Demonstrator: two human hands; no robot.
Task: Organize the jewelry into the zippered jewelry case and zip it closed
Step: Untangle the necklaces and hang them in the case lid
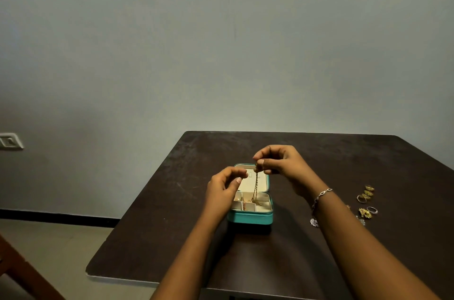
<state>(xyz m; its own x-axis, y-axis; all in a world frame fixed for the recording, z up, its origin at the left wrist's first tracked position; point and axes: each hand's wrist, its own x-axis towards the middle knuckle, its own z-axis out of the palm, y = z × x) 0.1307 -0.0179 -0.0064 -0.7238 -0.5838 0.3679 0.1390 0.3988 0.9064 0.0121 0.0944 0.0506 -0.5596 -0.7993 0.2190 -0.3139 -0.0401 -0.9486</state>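
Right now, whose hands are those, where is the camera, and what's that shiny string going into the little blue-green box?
There is no machine here, just a person's two hands. The camera sits on the person's head and looks down, so you see what they see. The right hand pinches the top of a gold chain, which hangs down into an open teal jewelry case on a dark table. The left hand hovers beside it with curled fingers; I can't tell if it touches the chain. More small jewelry, rings among it, lies on the table to the right.
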